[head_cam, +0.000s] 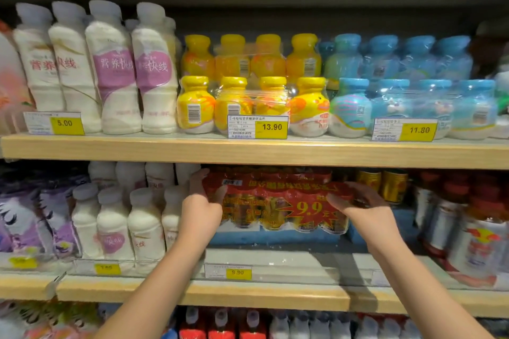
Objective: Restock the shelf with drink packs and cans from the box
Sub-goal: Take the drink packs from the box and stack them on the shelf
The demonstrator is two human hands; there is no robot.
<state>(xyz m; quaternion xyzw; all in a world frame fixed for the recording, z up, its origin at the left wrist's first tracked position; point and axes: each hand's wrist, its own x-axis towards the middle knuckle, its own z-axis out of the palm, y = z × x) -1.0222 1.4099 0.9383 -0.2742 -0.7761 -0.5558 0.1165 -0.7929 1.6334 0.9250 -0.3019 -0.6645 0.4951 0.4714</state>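
Note:
A shrink-wrapped drink pack [278, 201] with a red label and a yellow "9.9" sits in the middle shelf's bay, above the shelf board [275, 259]. My left hand [202, 209] grips its left end, thumb on the front and fingers behind. My right hand [360, 202] holds its right end the same way. Behind the pack more red-topped packs fill the bay. Gold cans [381, 183] stand just to the right of it. The box is not in view.
White milk bottles [129, 217] stand close on the left of my left hand. Red and silver bottles [468, 228] stand to the right. The upper shelf [248, 150] carries white bottles, yellow packs and blue packs. A 9.90 price tag [238, 272] hangs below the pack.

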